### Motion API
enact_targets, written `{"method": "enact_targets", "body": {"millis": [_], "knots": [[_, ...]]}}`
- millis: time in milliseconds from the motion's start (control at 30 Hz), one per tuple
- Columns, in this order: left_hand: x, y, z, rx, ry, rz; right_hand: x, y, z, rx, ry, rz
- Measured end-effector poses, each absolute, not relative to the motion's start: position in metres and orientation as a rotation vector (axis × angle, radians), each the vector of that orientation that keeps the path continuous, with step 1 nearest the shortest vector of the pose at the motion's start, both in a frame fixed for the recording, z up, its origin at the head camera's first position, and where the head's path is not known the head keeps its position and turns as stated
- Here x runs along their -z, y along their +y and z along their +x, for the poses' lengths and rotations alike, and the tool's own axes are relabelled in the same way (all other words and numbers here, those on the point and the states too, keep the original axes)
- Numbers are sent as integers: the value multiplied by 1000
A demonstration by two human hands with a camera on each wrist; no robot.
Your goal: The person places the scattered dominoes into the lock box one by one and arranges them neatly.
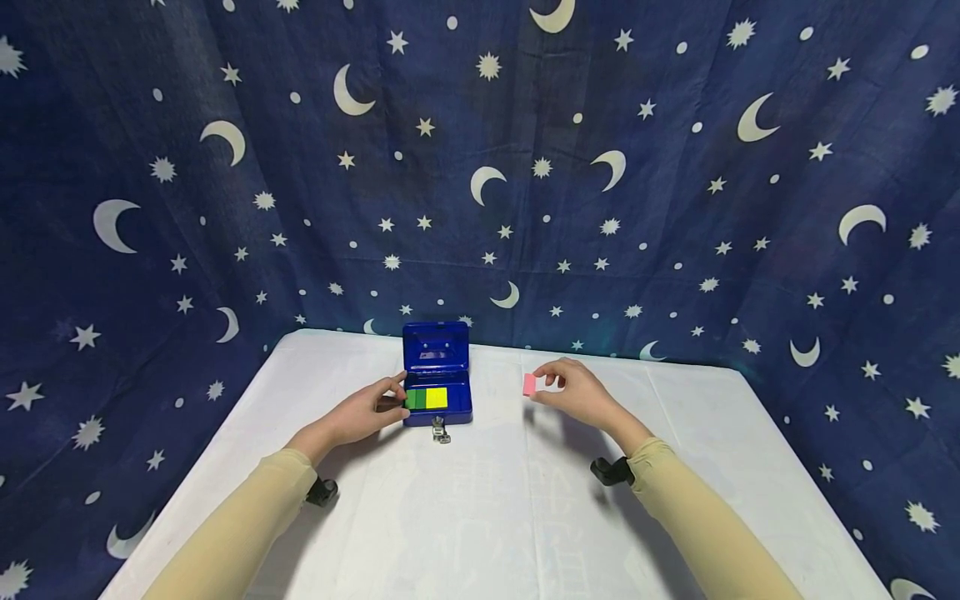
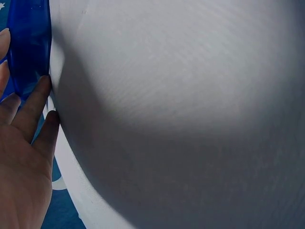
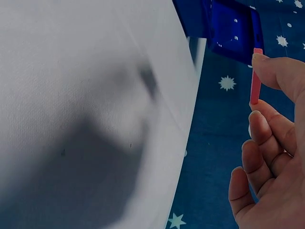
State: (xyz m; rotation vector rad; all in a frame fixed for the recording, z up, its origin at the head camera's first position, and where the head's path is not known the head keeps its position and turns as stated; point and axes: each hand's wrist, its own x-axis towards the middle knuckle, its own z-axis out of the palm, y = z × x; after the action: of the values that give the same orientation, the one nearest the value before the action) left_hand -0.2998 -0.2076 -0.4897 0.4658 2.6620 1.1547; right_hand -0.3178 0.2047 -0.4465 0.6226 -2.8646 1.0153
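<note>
A blue metal cash box (image 1: pixel 461 398) stands on the table with its lid (image 1: pixel 435 336) raised. Green blocks (image 1: pixel 416 398) and yellow blocks (image 1: pixel 437 397) lie side by side inside it. My left hand (image 1: pixel 365 412) holds the box at its left side, thumb at the front corner and fingers against the side wall. In the left wrist view, the outer fingers lie along the blue wall. To the right of the box, above the table, my right hand (image 1: pixel 573 392) pinches a small pink block (image 3: pixel 256 86) between thumb and index finger; its other fingers are bent and hold nothing.
Keys (image 1: pixel 440 432) hang at the front of the box, in its lock. A white cloth covers the table (image 1: pixel 480 517). Behind it hangs a dark blue curtain (image 1: pixel 450 192) with moons and stars. Black wrist mounts (image 1: pixel 611 472) sit under both forearms.
</note>
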Motion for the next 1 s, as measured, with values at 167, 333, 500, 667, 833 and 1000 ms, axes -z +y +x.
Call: {"method": "enact_targets", "body": {"millis": [167, 333, 500, 667, 833, 1000], "knots": [[490, -208, -300, -1157, 2660, 474, 446, 197, -319, -1020, -2876, 633], [490, -208, -300, -1158, 2657, 479, 446, 189, -320, -1036, -2877, 641], [489, -208, -299, -1163, 2651, 479, 448, 180, -321, -1035, -2879, 661], [488, -208, -299, -1170, 2646, 471, 450, 169, -322, -1032, -2877, 690], [488, -208, -298, -1175, 2645, 474, 453, 158, -325, -1040, -2864, 714], [488, -209, -298, -1180, 2644, 487, 454, 145, -328, -1028, -2859, 748]]}}
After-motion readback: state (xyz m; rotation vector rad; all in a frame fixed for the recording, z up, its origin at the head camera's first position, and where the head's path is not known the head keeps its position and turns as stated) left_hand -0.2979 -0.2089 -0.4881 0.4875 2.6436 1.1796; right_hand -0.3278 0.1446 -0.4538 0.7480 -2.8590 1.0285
